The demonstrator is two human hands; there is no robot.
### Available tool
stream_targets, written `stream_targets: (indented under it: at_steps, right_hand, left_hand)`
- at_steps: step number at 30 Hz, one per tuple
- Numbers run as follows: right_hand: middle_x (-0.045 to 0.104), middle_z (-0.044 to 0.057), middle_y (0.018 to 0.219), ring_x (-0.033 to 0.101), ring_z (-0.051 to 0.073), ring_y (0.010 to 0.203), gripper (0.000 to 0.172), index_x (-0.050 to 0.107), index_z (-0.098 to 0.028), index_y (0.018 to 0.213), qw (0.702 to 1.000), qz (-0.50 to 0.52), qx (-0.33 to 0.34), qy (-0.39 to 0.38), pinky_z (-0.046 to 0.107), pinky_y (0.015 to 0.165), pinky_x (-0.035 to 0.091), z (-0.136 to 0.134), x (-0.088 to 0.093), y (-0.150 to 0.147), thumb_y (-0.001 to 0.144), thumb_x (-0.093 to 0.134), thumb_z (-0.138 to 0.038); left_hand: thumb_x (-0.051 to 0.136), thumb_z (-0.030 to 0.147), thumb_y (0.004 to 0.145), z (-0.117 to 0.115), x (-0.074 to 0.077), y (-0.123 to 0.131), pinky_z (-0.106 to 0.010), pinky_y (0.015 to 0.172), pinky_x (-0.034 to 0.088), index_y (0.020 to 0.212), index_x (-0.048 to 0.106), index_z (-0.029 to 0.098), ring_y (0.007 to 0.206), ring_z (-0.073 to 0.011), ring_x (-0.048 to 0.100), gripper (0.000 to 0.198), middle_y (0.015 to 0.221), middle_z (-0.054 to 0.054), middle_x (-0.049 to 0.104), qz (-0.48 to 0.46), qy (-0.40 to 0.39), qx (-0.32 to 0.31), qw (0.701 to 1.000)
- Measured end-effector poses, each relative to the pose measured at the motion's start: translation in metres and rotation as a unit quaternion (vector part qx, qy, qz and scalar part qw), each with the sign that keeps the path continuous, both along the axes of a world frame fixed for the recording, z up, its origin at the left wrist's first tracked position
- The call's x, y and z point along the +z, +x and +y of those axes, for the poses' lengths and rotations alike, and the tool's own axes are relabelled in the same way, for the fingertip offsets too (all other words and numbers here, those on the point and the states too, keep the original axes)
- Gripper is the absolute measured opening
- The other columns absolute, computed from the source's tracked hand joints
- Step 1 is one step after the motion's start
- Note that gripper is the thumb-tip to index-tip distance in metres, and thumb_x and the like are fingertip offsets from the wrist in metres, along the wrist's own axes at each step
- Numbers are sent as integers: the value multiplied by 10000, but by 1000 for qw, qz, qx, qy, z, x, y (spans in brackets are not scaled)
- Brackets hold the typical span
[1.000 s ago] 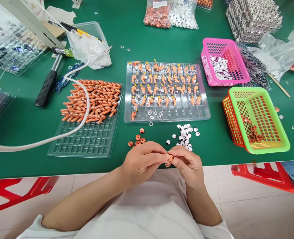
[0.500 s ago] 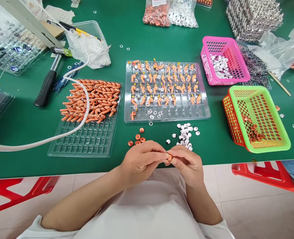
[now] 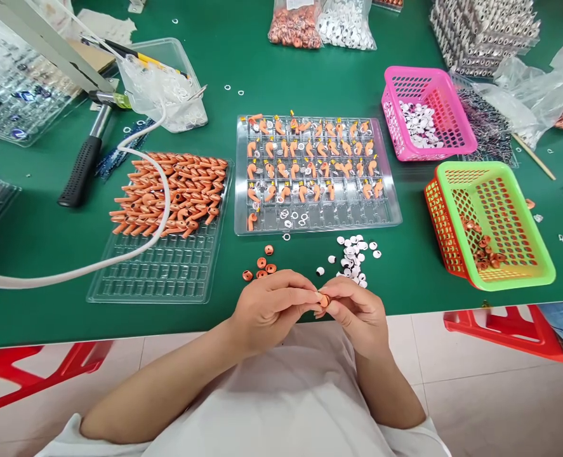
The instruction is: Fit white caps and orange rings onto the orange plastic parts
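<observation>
Fingertips of my left hand (image 3: 274,308) and my right hand (image 3: 360,311) meet at the table's front edge, pinching a small orange-brown round cap (image 3: 325,300) between them. The fingers partly cover it. Just beyond my left hand lie several loose copper-coloured round caps (image 3: 261,262). Past my right hand is a scatter of white discs with black marks (image 3: 353,252). Behind these, a clear compartment tray (image 3: 376,212) holds rows of orange curved pieces with yellow tips, plus thin white rings.
Left of centre, copper-coloured earbud-shaped shells (image 3: 176,190) cover part of another clear tray (image 3: 152,270), crossed by a white cable (image 3: 165,197). A hammer (image 3: 82,166) lies beyond. On the right stand a pink basket (image 3: 428,153) of white discs and a green basket (image 3: 538,254) of copper caps.
The camera view has shifted slightly, so the table things sit a little further left. Both hands keep the same pinch on the cap.
</observation>
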State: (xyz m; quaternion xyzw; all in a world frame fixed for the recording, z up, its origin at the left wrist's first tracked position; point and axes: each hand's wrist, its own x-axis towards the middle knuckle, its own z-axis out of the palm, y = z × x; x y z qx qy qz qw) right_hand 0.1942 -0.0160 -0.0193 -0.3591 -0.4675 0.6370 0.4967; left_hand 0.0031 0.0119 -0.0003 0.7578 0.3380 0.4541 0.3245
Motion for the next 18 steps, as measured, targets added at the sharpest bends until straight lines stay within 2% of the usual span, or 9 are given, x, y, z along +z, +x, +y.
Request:
stream_targets:
  at_steps: [10, 18]
  right_hand:
    - [661, 38, 887, 687, 154, 733, 172, 737, -253, 1065, 1000, -6, -1, -20, 314, 625, 649, -1, -1, 1, 911, 666, -226]
    - [673, 35, 885, 681, 146, 717, 217, 745, -281, 1093, 1000, -13, -3, 13, 305, 603, 642, 1, -1, 1, 913, 660, -195]
  left_hand:
    - [597, 11, 887, 1, 1, -1, -211, 691, 600, 995, 702, 180, 816, -133, 717, 227, 885, -63, 739, -3, 13, -18, 1000]
    - [606, 1, 875, 2, 2, -2, -225, 691, 602, 996, 706, 179, 813, -141, 712, 237, 878, -65, 737, 5, 23, -27, 999]
